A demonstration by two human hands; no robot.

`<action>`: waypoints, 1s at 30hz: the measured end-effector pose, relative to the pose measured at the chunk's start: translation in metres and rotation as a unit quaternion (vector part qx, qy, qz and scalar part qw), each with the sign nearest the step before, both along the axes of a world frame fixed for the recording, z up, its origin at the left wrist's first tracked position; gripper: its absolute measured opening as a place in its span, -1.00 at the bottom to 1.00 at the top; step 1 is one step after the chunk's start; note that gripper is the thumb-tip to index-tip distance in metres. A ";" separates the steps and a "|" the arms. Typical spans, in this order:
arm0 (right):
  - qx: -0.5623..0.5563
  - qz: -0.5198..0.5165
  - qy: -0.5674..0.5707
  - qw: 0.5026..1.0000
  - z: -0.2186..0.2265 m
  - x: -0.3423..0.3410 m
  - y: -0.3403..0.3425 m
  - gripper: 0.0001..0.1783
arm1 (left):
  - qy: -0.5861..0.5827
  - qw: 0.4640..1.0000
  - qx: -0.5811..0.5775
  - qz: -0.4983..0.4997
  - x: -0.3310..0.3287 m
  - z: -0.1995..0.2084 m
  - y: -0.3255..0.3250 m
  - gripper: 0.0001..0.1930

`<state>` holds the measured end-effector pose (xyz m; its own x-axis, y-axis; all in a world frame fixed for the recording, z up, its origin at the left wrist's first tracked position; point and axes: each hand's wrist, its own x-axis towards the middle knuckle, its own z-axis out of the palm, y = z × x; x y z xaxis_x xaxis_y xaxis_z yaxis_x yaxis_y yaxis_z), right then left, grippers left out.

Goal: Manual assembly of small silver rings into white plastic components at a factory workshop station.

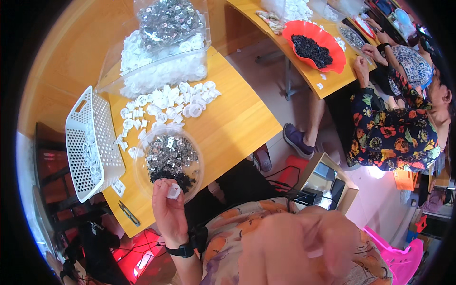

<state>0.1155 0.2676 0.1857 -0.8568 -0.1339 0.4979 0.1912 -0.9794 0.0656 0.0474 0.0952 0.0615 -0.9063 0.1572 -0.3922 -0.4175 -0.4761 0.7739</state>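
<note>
- I'm watching the left hand [169, 211] pinching a round white part [174, 191] at its fingertips, overlapping the near rim of the clear bowl [197, 166].
- Black pieces [185, 182] are lying just beyond it.
- The right hand [294, 247] is blurring, well rightward; I cannot tell its grip.

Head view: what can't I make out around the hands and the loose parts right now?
All in the head view:
- Right hand: motion-blurred; whether it grips anything is unclear.
- White plastic piece in the left hand: partly covered by the fingers.
- Clear bowl: near rim partly behind the left hand.
- Metal parts in it: too small to tell individual shapes.
- Bag of metal parts: top cut off by the upper edge.
</note>
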 end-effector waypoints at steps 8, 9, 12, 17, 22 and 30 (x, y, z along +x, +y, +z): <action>0.499 -0.287 0.082 0.814 0.012 -0.006 -0.013 -0.68 | -0.013 1.000 -0.001 -0.013 -0.002 0.000 -0.003 -0.91; 0.545 -0.390 0.138 0.729 0.016 -0.006 -0.017 -0.71 | -0.011 1.000 -0.022 -0.012 -0.001 0.001 -0.004 -0.90; 0.558 -0.387 0.213 0.702 0.026 -0.006 -0.027 -0.82 | 0.008 0.999 0.009 -0.050 -0.001 -0.002 -0.010 -0.88; 0.590 -0.518 0.166 0.596 0.022 0.001 -0.040 -0.86 | -0.003 0.999 -0.031 0.006 0.003 0.007 -0.004 -0.90; 0.625 -0.599 0.152 0.478 0.001 0.009 -0.038 -0.79 | 0.004 0.999 -0.010 -0.043 -0.003 0.008 0.005 -0.92; 0.762 -0.462 0.167 0.422 -0.083 -0.066 0.015 -0.87 | -0.001 0.994 -0.043 -0.096 0.001 0.016 -0.002 -0.92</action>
